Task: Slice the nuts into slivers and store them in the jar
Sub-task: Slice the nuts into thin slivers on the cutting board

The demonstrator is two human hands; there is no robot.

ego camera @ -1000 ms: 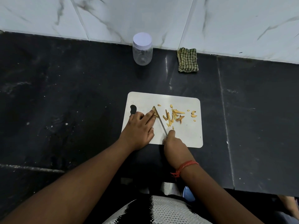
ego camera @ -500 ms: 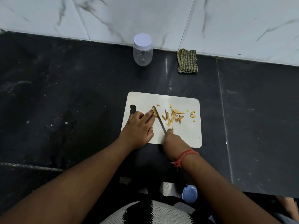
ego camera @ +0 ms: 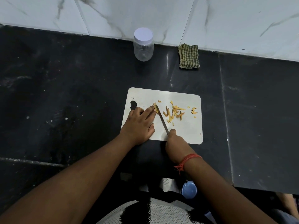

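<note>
While your right hand [ego camera: 175, 145] grips the knife [ego camera: 162, 119] and your left hand [ego camera: 139, 123] pins a nut [ego camera: 155, 107], slivers [ego camera: 174, 112] lie mid-frame; the lidded jar [ego camera: 143, 44], upper centre, waits empty.

Along the back edge of your dark counter [ego camera: 64, 94] sits a folded green checked cloth [ego camera: 189, 56] — right against the white marble wall [ego camera: 145, 12]. Below the counter's front edge — a blue round object [ego camera: 189, 190].
</note>
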